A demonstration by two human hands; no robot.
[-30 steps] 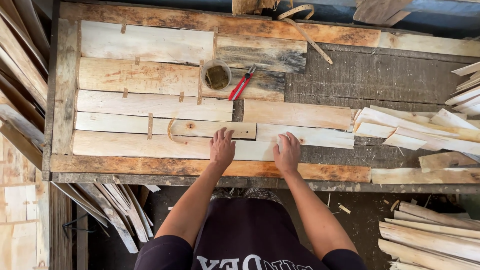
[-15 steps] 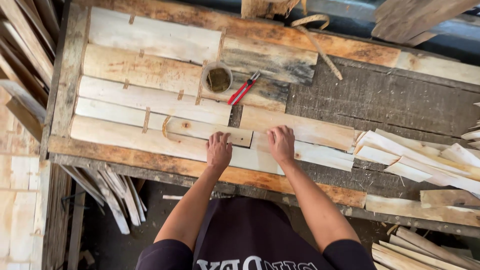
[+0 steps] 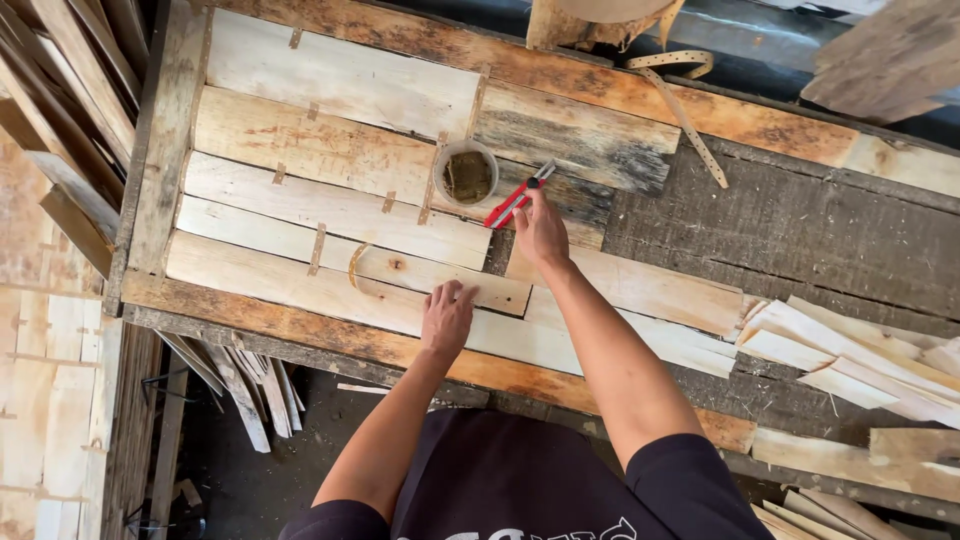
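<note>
our right hand (image 3: 541, 228) grips the red-handled pliers (image 3: 517, 197) just right of the small round tin cup (image 3: 467, 173) on the worn wooden table (image 3: 800, 235). left hand (image 3: 446, 318), below the cup, rests flat & released on pale wood slats (image 3: 330, 205).

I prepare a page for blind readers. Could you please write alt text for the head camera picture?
Seen from above, a person's right hand reaches to a red utility knife beside a small round container, while the left hand rests flat on pale wooden boards laid side by side in a worn wooden frame. More thin wood strips are piled at the right.
</note>
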